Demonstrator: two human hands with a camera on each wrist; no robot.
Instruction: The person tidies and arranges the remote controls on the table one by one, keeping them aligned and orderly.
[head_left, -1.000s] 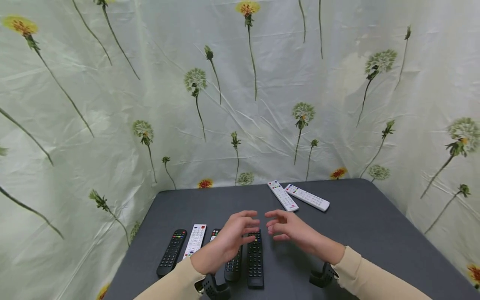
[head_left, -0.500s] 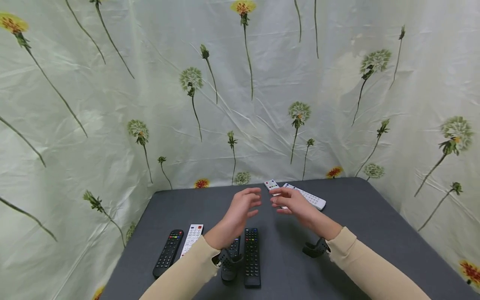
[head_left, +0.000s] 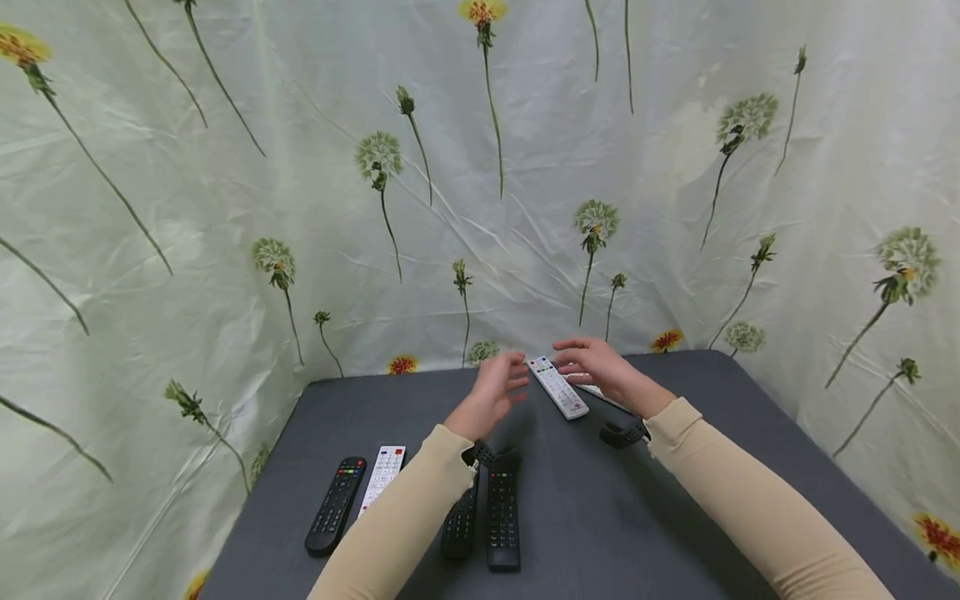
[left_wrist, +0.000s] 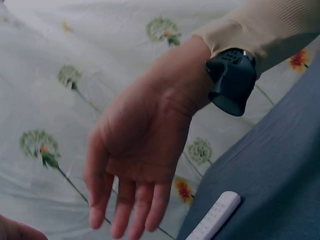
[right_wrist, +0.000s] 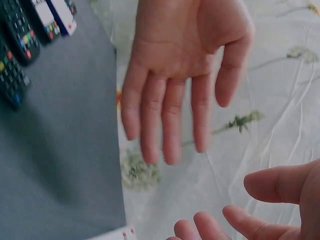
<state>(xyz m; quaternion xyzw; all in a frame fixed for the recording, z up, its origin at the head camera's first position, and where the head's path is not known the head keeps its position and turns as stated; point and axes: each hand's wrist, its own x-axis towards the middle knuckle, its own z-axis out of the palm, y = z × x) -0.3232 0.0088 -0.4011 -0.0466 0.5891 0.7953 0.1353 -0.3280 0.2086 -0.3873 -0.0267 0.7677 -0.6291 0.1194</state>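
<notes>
My left hand point(head_left: 495, 392) hovers over the far middle of the dark table, palm turned inward and fingers loosely bent, holding nothing. Facing it is my right hand point(head_left: 600, 371), also raised, fingers relaxed, palm toward the left one. Between them lies a white remote control point(head_left: 558, 389). A second white remote control point(head_left: 600, 396) is mostly covered by the right hand. The left wrist view shows the right palm point(left_wrist: 145, 135) apart from a white remote control point(left_wrist: 215, 215). In the right wrist view the left palm point(right_wrist: 172, 55) is bare.
Nearer, on the left, lie a black remote point(head_left: 336, 506), a white remote point(head_left: 383, 477) and two more black remotes, one point(head_left: 459, 523) partly behind my left sleeve and one point(head_left: 503, 521) beside it. A flower-printed curtain point(head_left: 450, 208) hangs behind the table point(head_left: 600, 517).
Both hands have moved away from me, from above the black remotes to the white remotes at the back. The gap between them has widened. The remotes appear to lie where they were.
</notes>
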